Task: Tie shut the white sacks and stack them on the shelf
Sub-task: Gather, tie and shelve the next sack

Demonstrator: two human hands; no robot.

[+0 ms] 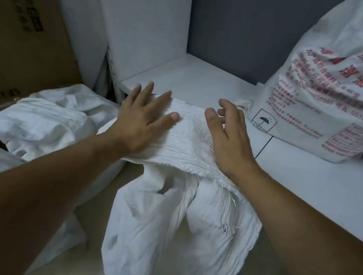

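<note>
cardboard box (14, 23): left of the left hand (141, 120); dark print, unreadable.
left hand: flat, fingers spread, pressing down.
white sack (185, 135): folded top under both hands, on the shelf (312, 184) edge; bottom cut off.
right hand (227, 133): fingers loosely bent, thumb on the fold.
printed sack (341, 92): right of the right hand; red characters, "0532", umbrella mark.

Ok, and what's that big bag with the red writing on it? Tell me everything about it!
The printed sack is big, white and crinkly, like woven plastic. Red writing and numbers cover its front, with a small black umbrella mark near its bottom corner. It stands bulging on the white shelf, at the right. Its top leaves the picture, so I cannot tell if it is tied. The right hand is near but not touching it.
</note>
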